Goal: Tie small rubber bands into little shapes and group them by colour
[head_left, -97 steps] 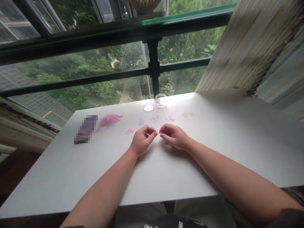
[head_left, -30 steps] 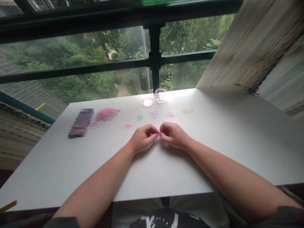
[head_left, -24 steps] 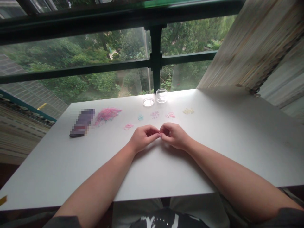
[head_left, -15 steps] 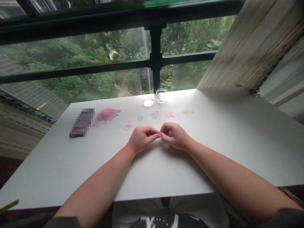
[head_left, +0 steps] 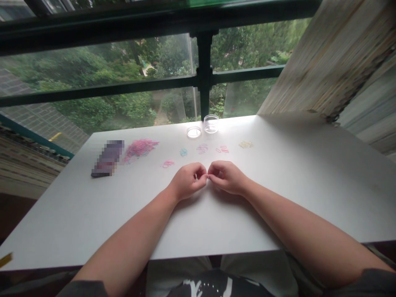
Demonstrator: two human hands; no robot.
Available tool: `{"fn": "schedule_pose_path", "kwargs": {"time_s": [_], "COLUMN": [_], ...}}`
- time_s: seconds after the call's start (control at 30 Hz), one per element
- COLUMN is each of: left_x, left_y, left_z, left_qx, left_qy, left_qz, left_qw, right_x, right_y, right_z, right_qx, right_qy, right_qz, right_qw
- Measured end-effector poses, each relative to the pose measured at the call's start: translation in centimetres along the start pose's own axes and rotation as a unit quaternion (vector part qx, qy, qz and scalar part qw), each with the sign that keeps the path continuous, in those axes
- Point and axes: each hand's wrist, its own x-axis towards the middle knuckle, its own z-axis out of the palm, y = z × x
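Bands (head_left: 202, 148), thin loops in pink, lilac, teal, pale yellow; loose piles on table (head_left: 247, 222); pinched shut at left hand (head_left: 188, 180) and right hand (head_left: 228, 177), tip to tip; can't make out any hold.

Whatever sits between the fingertips of my left grip (head_left: 188, 181) and my right grip (head_left: 227, 177) is too small and hidden for me to make out. Coarse blocks blur the dark item (head_left: 109, 159) on the worktop (head_left: 247, 222), so I can't read its surface. Single pieces blend together in the pink heap (head_left: 141, 149). The picture's edges cut off my sleeves (head_left: 377, 279), the worktop's right end and the striped curtain (head_left: 309, 53).
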Motion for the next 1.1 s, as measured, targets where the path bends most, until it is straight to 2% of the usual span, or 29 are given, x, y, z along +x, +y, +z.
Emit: {"fn": "schedule_pose_path", "kwargs": {"time_s": [0.23,0.57,0.67,0.73,0.8,0.9,0.97,1.1], "left_x": [0.0,0.0,0.1,0.0,-0.4,-1.6,-2.3,-2.9], "left_y": [-0.2,-0.4,-1.5,-3.3,-5.7,-9.3,-11.0,-12.5], "left_z": [0.2,-0.2,-2.1,-4.3,-6.9,-10.4,-11.8,-12.6], "left_qx": [-0.022,-0.026,0.005,0.046,0.103,0.191,0.216,0.224], "left_qy": [0.009,0.014,0.062,0.135,0.225,0.344,0.366,0.351], "left_qz": [-0.029,-0.029,-0.041,-0.071,-0.114,-0.192,-0.237,-0.249], "left_qw": [0.999,0.999,0.997,0.987,0.962,0.899,0.874,0.874], "right_x": [0.0,0.0,0.0,0.0,-0.1,-0.1,-0.1,-0.1], "right_y": [-0.4,-0.1,0.1,0.1,0.2,0.2,0.2,0.4], "right_z": [-0.1,-0.4,-0.4,-0.4,-0.4,-0.4,-0.4,-0.4], "right_qx": [0.013,0.035,0.031,0.028,0.025,0.025,0.032,0.044], "right_qy": [-0.010,0.016,0.017,0.010,0.004,-0.001,-0.003,0.001], "right_qz": [-0.008,0.010,0.027,0.035,0.040,0.046,0.051,0.049], "right_qw": [1.000,0.999,0.999,0.999,0.999,0.999,0.998,0.998]}}
